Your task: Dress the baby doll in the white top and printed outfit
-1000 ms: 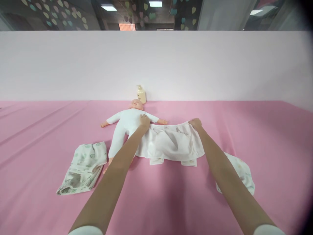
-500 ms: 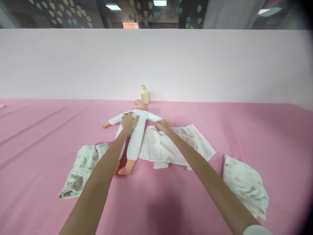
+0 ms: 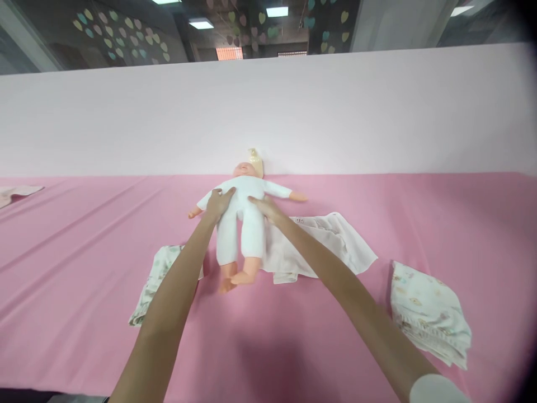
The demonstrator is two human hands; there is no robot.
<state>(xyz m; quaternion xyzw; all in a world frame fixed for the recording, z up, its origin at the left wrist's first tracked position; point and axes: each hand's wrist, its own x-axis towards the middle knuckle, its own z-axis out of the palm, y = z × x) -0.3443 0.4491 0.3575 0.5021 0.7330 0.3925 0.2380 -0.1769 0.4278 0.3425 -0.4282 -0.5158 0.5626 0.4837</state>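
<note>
A baby doll (image 3: 242,189) with a white cloth body lies on its back, head toward the wall, arms spread wide. Both of my hands grip its torso from the sides. My left hand (image 3: 220,202) wraps the side on the left, with the thumb on the front. On the opposite side, my right hand (image 3: 265,207) holds the waist, thumb also on the front; its other fingers are partly hidden. A white garment (image 3: 335,240) lies spread to the right, partly under my right forearm and beside the doll's leg.
Behind the doll's head a cream pump bottle (image 3: 257,162) stands against the white wall (image 3: 268,112). A folded green-patterned cloth (image 3: 159,271) is partly behind my left forearm. Another folded patterned cloth (image 3: 430,313) lies at right on the pink sheet (image 3: 251,347). A pale cloth (image 3: 19,193) lies far left.
My right hand has moved from the doll's arm to its waist. My left hand has gone from the chest to the side. The doll is turned straighter, and the view has shifted slightly.
</note>
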